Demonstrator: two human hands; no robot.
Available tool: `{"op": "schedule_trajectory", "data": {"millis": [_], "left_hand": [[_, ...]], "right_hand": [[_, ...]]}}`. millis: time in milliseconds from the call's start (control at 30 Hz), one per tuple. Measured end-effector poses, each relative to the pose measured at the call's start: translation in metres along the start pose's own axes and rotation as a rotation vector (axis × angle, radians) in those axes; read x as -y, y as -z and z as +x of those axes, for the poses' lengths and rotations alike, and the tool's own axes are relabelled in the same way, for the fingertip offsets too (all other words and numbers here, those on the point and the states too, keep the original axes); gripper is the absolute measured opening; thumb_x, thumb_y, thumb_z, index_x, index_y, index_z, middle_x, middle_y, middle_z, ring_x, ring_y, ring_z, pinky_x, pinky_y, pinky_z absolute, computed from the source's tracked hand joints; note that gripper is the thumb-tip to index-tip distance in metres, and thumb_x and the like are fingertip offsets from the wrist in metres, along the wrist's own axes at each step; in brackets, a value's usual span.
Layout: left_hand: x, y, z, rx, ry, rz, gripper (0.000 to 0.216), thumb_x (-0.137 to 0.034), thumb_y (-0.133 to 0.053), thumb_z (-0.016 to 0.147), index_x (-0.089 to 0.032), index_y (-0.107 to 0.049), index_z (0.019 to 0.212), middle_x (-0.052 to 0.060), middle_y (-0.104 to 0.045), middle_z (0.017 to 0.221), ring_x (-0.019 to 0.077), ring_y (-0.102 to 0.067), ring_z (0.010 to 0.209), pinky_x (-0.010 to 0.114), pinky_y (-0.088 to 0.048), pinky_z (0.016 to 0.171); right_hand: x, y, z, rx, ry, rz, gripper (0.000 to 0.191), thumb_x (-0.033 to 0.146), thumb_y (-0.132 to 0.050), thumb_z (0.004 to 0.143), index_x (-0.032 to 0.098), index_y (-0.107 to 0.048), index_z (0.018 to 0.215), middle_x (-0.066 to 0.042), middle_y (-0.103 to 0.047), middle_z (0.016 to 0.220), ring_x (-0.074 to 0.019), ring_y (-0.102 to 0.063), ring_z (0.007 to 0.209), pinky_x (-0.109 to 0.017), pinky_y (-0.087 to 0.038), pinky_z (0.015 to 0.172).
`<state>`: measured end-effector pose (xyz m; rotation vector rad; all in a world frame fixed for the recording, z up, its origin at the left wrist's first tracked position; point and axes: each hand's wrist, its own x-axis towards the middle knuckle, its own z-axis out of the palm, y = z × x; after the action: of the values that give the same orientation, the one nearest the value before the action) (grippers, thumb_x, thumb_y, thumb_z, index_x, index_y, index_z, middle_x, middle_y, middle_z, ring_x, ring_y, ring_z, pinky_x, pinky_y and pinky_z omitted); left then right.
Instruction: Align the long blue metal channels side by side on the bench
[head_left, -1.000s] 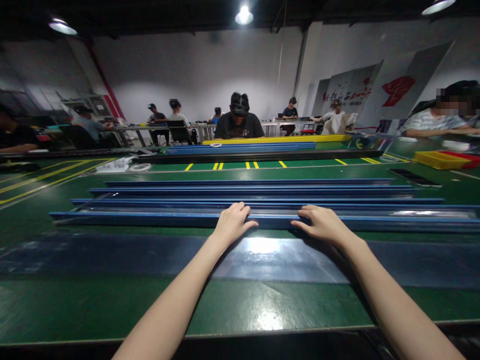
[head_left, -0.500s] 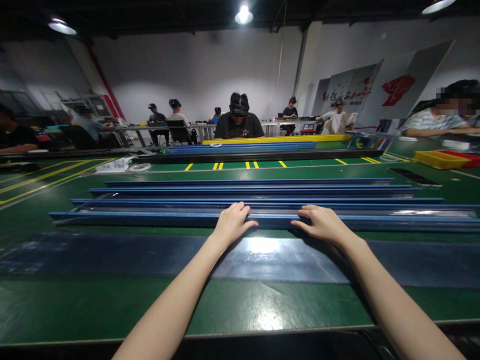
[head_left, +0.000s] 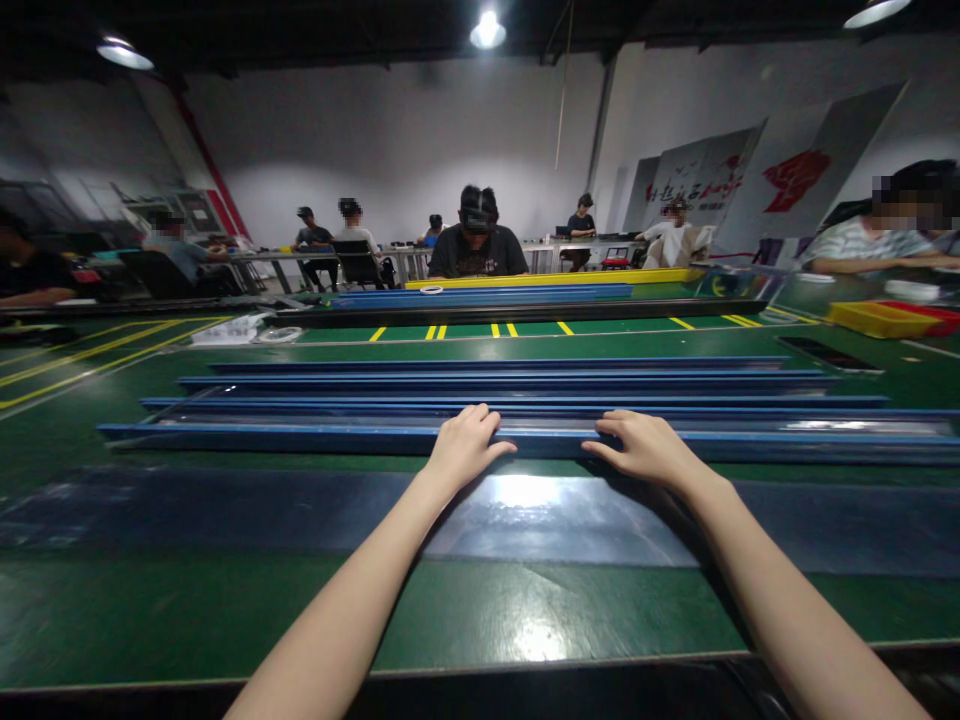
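My left hand (head_left: 465, 445) is closed over the nearest long blue channel (head_left: 285, 438), fingers hooked across its upper edge and thumb along the front wall. To the right, my right hand (head_left: 646, 446) grips the same channel in like manner, with a short stretch of blue wall showing between the two thumbs. The fingertips behind the edge are partly hidden. Several more blue channels (head_left: 510, 378) lie parallel just behind it. In front, a clear plastic strip (head_left: 225, 512) lies flat under my forearms.
The green table (head_left: 480, 610) has yellow tape marks. Farther back are a black bar (head_left: 525, 312), a yellow bar (head_left: 555, 280) and a white tape roll (head_left: 280, 335). At right lie a phone (head_left: 829, 354) and a yellow tray (head_left: 874, 319). A person (head_left: 480, 240) sits opposite; others sit around.
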<state>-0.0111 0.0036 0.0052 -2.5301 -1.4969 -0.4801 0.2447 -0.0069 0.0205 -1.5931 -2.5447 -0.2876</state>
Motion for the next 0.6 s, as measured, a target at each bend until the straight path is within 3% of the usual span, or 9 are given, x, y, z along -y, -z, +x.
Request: {"op": "schedule_trajectory", "data": {"millis": [600], "left_hand": [[0.0003, -0.0013, 0.0003, -0.017, -0.006, 0.02, 0.031, -0.05, -0.052, 0.077, -0.019, -0.052, 0.078, 0.002, -0.055, 0.087, 0.0167, -0.051, 0.085, 0.024, -0.04, 0.063]], "right_hand": [[0.0009, 0.001, 0.0001, 0.001, -0.008, 0.013, 0.038, 0.046, -0.036, 0.084, 0.019, -0.063, 0.085, -0.006, -0.064, 0.085, -0.0194, -0.058, 0.08, -0.026, -0.035, 0.064]]}}
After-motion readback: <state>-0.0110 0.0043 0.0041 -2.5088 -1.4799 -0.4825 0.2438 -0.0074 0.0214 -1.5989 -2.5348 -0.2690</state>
